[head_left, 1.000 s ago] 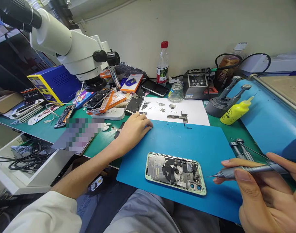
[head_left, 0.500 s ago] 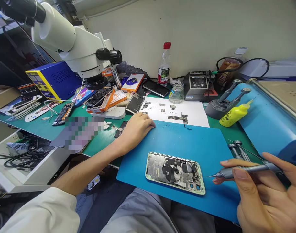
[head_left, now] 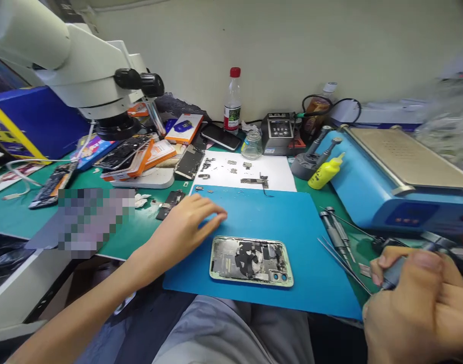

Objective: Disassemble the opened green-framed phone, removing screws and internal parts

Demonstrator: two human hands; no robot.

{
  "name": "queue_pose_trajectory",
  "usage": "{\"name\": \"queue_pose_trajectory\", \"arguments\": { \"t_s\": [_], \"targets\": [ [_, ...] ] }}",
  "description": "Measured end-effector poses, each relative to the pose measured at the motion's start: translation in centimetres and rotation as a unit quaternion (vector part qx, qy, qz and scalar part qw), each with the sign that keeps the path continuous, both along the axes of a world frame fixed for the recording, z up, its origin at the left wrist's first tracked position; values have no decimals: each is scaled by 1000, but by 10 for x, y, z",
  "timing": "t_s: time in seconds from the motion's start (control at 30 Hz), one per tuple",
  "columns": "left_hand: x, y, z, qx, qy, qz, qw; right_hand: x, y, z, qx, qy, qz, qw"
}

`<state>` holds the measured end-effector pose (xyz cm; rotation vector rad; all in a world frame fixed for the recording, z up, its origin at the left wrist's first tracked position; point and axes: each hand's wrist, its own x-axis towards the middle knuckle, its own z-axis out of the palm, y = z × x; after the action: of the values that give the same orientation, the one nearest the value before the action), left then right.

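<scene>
An opened phone body (head_left: 251, 261) with a pale green frame lies on the blue work mat (head_left: 277, 217). My left hand (head_left: 183, 228) hovers over the mat's left side, just left of the phone, fingers stretched out and holding nothing. My right hand (head_left: 417, 298) is at the lower right, past the mat's right edge, its fingers wrapped round a grey screwdriver (head_left: 392, 275). Most of the tool is hidden by the fingers.
A white sheet (head_left: 280, 174) with small phone parts lies behind the mat. A microscope (head_left: 83, 71) stands at the left, a blue machine (head_left: 390, 187) at the right. Loose screwdrivers (head_left: 335, 232), a yellow bottle (head_left: 324, 172), a water bottle (head_left: 232, 101) and a soldering station (head_left: 279, 132) surround the mat.
The view swung to the right. My left hand came nearer, from the mat's far edge toward the phone. My right hand drew back to the right with the screwdriver, off the mat.
</scene>
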<state>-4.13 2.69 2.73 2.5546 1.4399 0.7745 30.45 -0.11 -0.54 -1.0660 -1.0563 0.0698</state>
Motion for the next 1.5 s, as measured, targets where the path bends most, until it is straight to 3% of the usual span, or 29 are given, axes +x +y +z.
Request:
{"name": "queue_pose_trajectory", "arguments": {
  "t_s": [0.07,0.17,0.23,0.3,0.37,0.43,0.63,0.8,0.97,1.1,1.27,1.4,1.5],
  "targets": [
    [-2,-21,-4,-59,15,-57,997,16,-5,15,-131,-72,-55,987],
    [-7,-44,-15,-90,49,-85,991,36,-12,34,-290,-160,-79,940],
    [-11,-52,-22,-95,56,-83,990,49,-13,39,-325,-226,-103,913],
    [-13,-56,-28,-100,50,-80,990,60,-11,40,-352,-334,-109,867],
    [-15,-58,-30,-110,30,-79,990,67,-7,38,-381,-439,-82,809],
    [-16,-59,-28,-124,-5,-71,990,69,-3,36,-394,-499,-54,770],
    [-18,-58,-16,-171,-170,-62,969,47,11,31,-379,-543,-46,748],
    [-16,-50,-19,-181,-323,-69,926,23,28,36,-395,-545,-38,738],
    [-8,-39,-17,-193,-412,-118,883,12,39,48,-408,-501,-27,763],
    [2,-33,-10,-192,-428,-141,872,-10,30,56,-360,-373,-15,855],
    [13,-29,-6,-189,-433,-149,869,-57,12,36,-243,-175,149,942],
    [17,-27,-7,-185,-432,-153,869,-75,11,8,-151,-199,172,953],
    [19,-27,-7,-185,-427,-150,872,-76,13,-4,-104,-245,177,948]
  ]
}}
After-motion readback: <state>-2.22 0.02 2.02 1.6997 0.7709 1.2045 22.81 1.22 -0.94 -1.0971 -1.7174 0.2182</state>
